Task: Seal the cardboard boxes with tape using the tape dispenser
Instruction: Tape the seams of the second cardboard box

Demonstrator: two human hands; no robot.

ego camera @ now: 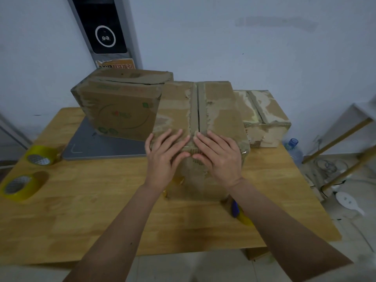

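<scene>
Both hands [192,153] press flat on the box's [219,110] near top edge.

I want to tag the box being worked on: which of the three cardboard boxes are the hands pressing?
The middle box, nearest the person: both hands, left and right, lie flat on its near top edge. The left box and the right box stand untouched behind.

Both hands, left hand [165,154] and right hand [218,154], pressing flat on the middle box [200,110], tape rolls [39,155] off left.
</scene>
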